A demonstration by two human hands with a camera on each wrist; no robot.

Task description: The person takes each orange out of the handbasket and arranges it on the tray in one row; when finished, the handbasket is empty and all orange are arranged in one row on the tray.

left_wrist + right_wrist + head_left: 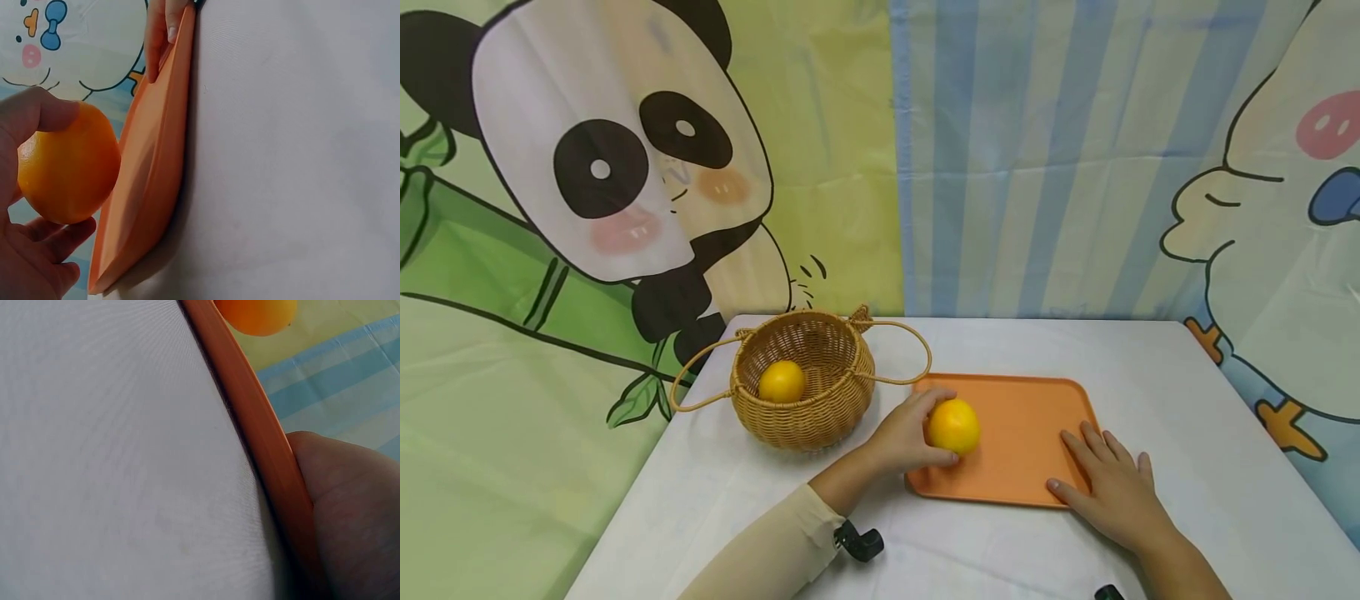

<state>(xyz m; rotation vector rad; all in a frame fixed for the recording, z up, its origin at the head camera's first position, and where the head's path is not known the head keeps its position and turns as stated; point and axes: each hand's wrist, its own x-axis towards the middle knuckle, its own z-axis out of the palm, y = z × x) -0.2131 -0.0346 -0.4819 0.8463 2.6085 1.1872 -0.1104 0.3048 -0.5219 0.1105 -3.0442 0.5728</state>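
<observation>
The basket looks like woven wicker, its wall ribbed and rough with a faint sheen, while its handles seem to be smoother, bare cane. The tray appears to be moulded plastic, smooth and mostly matt. The orange over the tray has a waxy, lightly glossy skin; the orange in the basket shows a softer shine. Matt white cloth, faintly wrinkled, covers the bench. The printed backdrop is creased fabric with a slight sheen. The sleeve is dull, soft cloth.
</observation>
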